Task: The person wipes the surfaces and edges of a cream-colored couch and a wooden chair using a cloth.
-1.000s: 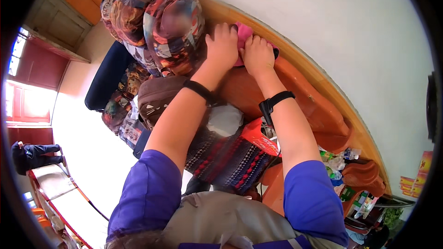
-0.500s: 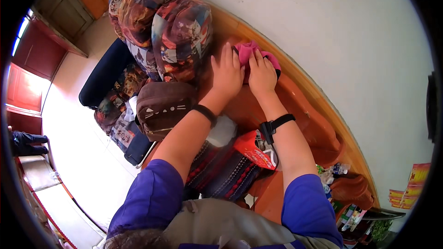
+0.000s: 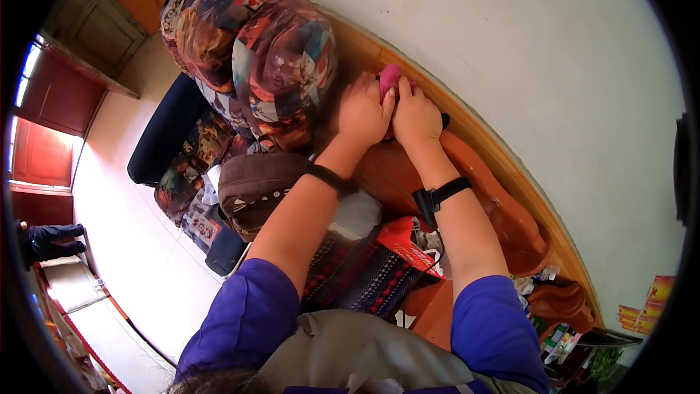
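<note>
A bunched pink cloth (image 3: 389,80) with a dark edge lies against the back of the brown wooden bench, mostly covered by my hands. My right hand (image 3: 417,114) is closed over it, with the fingers bent into the fabric. On its left side, my left hand (image 3: 364,114) grips the cloth, its thumb close to my right fingers; its other fingertips are blurred. Part of the cloth's dark edge shows beside my right hand's outer side. Both wrists wear black bands.
Left of my hands sits a large patterned cushion (image 3: 284,66), with a brown bag (image 3: 259,186) nearer. A red package (image 3: 410,244) and a striped woven cloth (image 3: 357,270) lie below my forearms. The bench's carved back (image 3: 496,201) and a white wall (image 3: 554,66) stand at right.
My hands have drawn in together and the fingers have curled from flatter to bent. The pink cloth is bunched smaller beneath them. The view has shifted slightly.
</note>
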